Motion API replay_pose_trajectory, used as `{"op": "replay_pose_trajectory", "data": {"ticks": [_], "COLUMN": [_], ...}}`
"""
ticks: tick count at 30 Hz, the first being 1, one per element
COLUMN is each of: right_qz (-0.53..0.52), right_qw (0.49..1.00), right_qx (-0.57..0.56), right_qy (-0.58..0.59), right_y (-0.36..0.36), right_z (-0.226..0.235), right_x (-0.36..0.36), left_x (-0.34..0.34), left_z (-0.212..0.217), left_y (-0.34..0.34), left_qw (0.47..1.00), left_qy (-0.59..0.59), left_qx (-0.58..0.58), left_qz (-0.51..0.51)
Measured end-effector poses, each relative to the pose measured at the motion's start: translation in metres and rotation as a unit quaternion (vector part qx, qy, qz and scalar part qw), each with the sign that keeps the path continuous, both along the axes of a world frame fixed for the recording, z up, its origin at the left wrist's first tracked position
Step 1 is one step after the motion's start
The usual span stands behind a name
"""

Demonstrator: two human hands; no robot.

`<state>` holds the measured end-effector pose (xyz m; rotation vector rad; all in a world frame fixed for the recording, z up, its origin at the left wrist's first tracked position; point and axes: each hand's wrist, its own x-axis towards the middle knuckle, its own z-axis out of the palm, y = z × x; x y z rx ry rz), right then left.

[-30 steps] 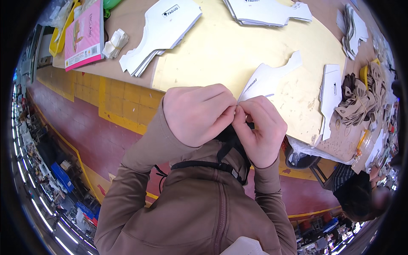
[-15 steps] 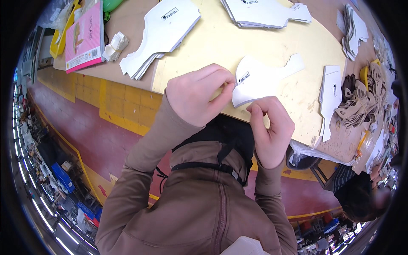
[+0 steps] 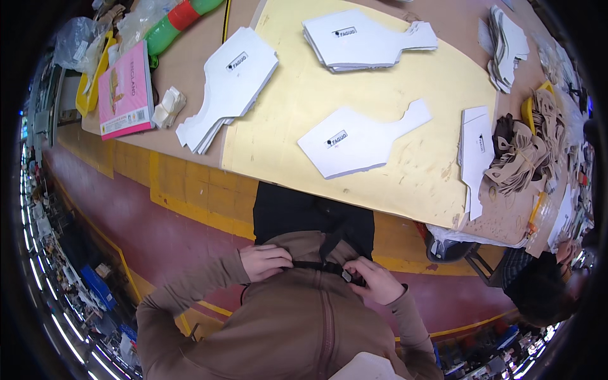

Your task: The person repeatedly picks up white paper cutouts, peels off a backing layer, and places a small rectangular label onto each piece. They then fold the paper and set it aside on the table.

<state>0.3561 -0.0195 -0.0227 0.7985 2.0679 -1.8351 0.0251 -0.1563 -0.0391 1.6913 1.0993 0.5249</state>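
Both hands are at my waist, below the table edge. My left hand (image 3: 266,261) is closed at the left end of a black waist strap (image 3: 311,265) over my brown jacket; its fingertips are partly hidden. On the other side, my right hand (image 3: 378,281) pinches the strap beside its small buckle. Nearest to them on the table lies a white paddle-shaped cut piece (image 3: 361,144) with a grey edge and a small printed mark. Similar pieces are piled in a left stack (image 3: 231,79) and a far stack (image 3: 361,41).
A pink book (image 3: 130,92), a small white bundle (image 3: 169,107) and a green bottle (image 3: 171,31) are at the left. White pieces (image 3: 475,149), brown cut parts (image 3: 522,155) and another stack (image 3: 506,47) lie right. A pale yellow sheet (image 3: 272,149) covers the middle. Another person (image 3: 538,288) sits lower right.
Both hands have dropped from the white piece at the table edge to the strap at my waist. The released piece now lies flat on the yellow sheet, and the view has shifted.
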Motion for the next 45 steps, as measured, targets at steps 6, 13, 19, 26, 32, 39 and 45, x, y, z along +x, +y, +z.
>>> {"op": "replay_pose_trajectory", "data": {"ticks": [6, 13, 19, 26, 32, 39, 45], "right_qz": [-0.028, -0.078, -0.037, -0.026, -0.033, -0.096, -0.199], "right_qw": [0.989, 0.931, 0.897, 0.906, 0.939, 0.961, 0.903], "right_qx": [0.142, 0.342, 0.414, 0.393, 0.314, 0.253, 0.380], "right_qy": [0.007, 0.098, 0.150, 0.152, 0.140, 0.053, 0.001], "right_y": [-0.021, -0.043, -0.035, -0.030, -0.022, -0.051, -0.096], "right_z": [-0.004, -0.030, -0.042, -0.051, -0.055, -0.026, -0.033], "right_x": [0.015, 0.022, 0.002, 0.006, 0.030, 0.049, 0.087], "left_x": [0.004, 0.016, 0.014, 0.012, 0.018, 0.011, 0.013], "left_z": [-0.010, -0.013, -0.022, -0.037, -0.047, -0.042, -0.035], "left_y": [-0.015, -0.022, -0.035, -0.028, -0.016, -0.007, -0.011], "left_qw": [0.993, 0.992, 0.968, 0.969, 0.980, 0.987, 0.986], "left_qy": [-0.024, 0.100, 0.184, 0.134, 0.068, 0.050, 0.044], "left_qx": [-0.113, 0.059, 0.137, 0.151, 0.165, 0.144, 0.125], "left_qz": [-0.008, 0.053, 0.104, 0.139, 0.086, 0.058, 0.097]}}
